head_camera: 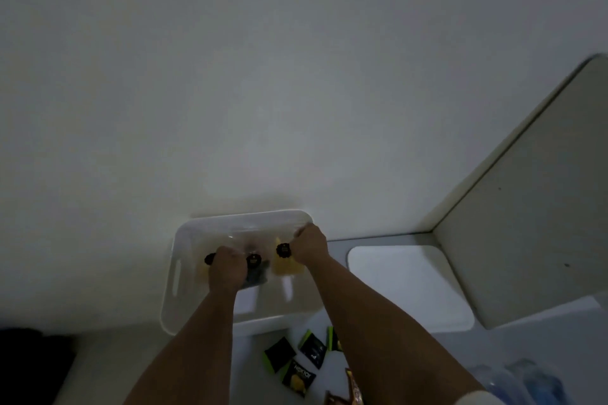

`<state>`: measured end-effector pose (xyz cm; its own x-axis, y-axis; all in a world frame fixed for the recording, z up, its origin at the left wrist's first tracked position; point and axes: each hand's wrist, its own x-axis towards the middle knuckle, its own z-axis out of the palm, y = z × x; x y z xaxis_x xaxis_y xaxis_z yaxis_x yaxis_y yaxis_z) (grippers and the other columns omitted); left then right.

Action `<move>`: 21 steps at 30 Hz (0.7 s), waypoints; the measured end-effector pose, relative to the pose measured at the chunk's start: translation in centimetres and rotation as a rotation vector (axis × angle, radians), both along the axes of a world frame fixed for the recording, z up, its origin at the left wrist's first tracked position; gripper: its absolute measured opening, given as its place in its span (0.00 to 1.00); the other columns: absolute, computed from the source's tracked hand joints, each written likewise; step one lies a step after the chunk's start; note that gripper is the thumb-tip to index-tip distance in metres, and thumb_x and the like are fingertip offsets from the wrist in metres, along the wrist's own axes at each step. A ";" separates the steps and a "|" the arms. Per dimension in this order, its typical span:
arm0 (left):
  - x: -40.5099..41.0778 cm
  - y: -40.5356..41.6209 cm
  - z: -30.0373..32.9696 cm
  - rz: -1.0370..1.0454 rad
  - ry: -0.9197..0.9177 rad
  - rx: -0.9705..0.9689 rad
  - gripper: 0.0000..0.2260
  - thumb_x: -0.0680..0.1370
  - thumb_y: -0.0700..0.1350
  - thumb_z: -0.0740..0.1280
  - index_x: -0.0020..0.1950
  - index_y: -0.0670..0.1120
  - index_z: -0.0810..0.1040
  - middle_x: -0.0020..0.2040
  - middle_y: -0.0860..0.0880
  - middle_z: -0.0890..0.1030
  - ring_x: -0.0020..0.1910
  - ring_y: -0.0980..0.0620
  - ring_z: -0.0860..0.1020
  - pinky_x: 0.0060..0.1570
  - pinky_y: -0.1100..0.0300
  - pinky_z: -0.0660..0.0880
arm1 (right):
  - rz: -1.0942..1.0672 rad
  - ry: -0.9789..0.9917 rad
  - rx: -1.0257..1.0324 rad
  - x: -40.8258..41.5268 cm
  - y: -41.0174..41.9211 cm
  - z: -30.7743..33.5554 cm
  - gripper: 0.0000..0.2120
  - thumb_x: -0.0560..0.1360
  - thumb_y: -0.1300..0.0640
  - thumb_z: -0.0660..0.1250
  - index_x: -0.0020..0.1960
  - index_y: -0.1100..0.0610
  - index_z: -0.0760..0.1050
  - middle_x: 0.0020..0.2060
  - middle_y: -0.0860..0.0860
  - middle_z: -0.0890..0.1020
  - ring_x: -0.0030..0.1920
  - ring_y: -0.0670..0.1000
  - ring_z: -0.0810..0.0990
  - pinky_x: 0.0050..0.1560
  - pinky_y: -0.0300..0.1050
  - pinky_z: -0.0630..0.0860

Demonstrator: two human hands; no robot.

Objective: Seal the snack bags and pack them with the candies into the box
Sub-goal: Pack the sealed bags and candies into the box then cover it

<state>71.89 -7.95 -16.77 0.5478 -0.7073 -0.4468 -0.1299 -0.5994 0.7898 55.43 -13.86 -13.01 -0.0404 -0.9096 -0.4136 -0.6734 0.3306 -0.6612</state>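
Left hand [227,268]: closed in a fist inside the white box [184,273], knuckles up. It grips the top of a snack bag [255,276], dark and blurred below the fist. Two round black clips [253,259] show at either side of the fist, one at its left edge and one at its right. Whether both clips sit on the same bag cannot be told.

Right hand [309,246]: also closed, inside the box near its far right corner. It holds the top of a yellow snack bag [286,265], which hangs below and to the left of the fist. A third black clip [283,250] sits at the top of this bag, touching the hand. Something thin and pale is pinched at the top of the fist; it cannot be identified.

The box stands on a pale table [98,362] against a white wall, with a slot handle in its left side. A white lid [411,286] lies flat to the right of the box, just beside the right forearm.

Candies [297,362] in black and green wrappers lie loose on the table in front of the box, between the two forearms. A shiny brown wrapper [353,386] lies at the bottom edge, partly hidden by the right arm.
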 end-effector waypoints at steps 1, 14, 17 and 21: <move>0.3 -0.4 -0.7 0.013 0.012 0.036 0.12 0.83 0.39 0.58 0.62 0.37 0.77 0.60 0.40 0.79 0.58 0.43 0.78 0.54 0.55 0.73 | 0.008 0.013 0.012 0.4 -0.1 -0.6 0.16 0.74 0.62 0.67 0.61 0.63 0.74 0.56 0.58 0.80 0.58 0.57 0.80 0.51 0.43 0.74; 1.5 -2.4 -4.8 0.024 0.004 0.126 0.13 0.77 0.35 0.64 0.61 0.38 0.78 0.55 0.38 0.81 0.55 0.36 0.80 0.56 0.47 0.78 | -0.167 -0.065 0.055 3.1 -0.8 -6.9 0.22 0.76 0.62 0.64 0.69 0.56 0.63 0.55 0.53 0.71 0.50 0.53 0.72 0.49 0.47 0.71; 1.2 -1.8 -3.7 0.033 -0.023 0.115 0.19 0.77 0.37 0.67 0.68 0.36 0.75 0.65 0.37 0.78 0.62 0.36 0.77 0.62 0.47 0.75 | -0.055 0.079 0.033 3.3 -0.3 -6.0 0.24 0.75 0.60 0.65 0.69 0.53 0.63 0.55 0.54 0.72 0.48 0.52 0.72 0.41 0.41 0.71; 1.2 -0.5 -0.8 0.026 -0.093 0.143 0.13 0.77 0.39 0.66 0.58 0.32 0.79 0.58 0.33 0.80 0.52 0.37 0.78 0.50 0.50 0.74 | 0.141 0.212 0.025 2.6 -0.7 -4.2 0.03 0.78 0.58 0.63 0.48 0.58 0.70 0.39 0.52 0.73 0.53 0.52 0.79 0.45 0.40 0.70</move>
